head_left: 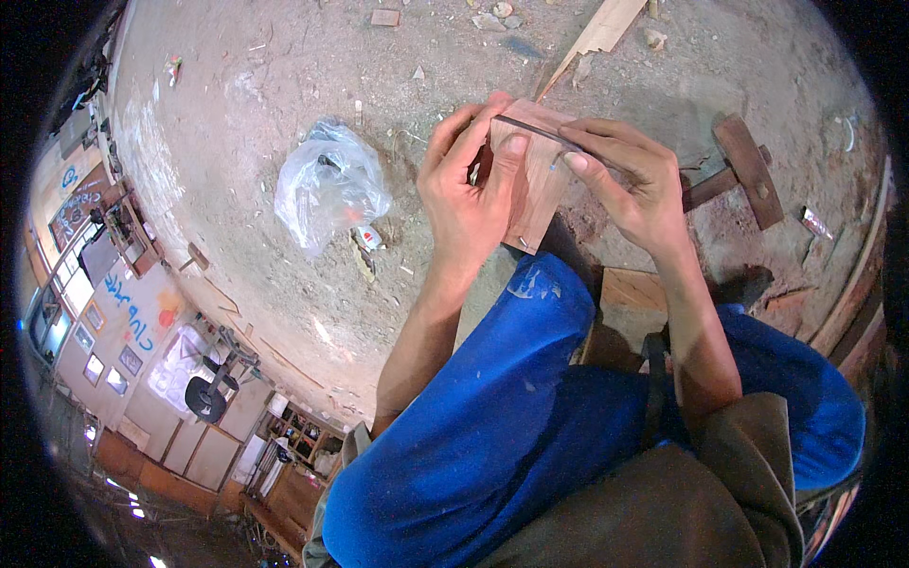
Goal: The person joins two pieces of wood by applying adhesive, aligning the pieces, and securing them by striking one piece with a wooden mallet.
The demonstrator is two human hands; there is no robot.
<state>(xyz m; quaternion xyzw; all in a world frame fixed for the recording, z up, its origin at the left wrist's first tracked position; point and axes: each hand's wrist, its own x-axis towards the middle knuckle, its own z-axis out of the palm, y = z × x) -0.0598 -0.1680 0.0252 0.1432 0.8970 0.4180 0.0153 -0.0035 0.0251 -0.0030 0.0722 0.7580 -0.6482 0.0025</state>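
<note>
A pale brown wooden piece point(538, 204) is held up above my knee, tilted, with a small shiny spot like a nail near its lower end. My left hand point(469, 180) grips its left side, thumb flat on the face and fingers behind. A thin dark strip point(530, 127) runs slantwise across the wood near its upper edge. At the strip's right end my right hand point(630, 180) pinches it between thumb and fingers, touching the wood as well. Whether the strip is loose or set into the wood, I cannot tell. A small blue mark shows beside the right thumb.
A wooden mallet point(748, 170) lies on the dirt floor to the right, near a small tube point(816, 223). A clear plastic bag point(331, 185) sits at left. Ahead lies a splintered board point(606, 38). Below my hands is a wooden block point(632, 290); shelves point(303, 445) stand far left.
</note>
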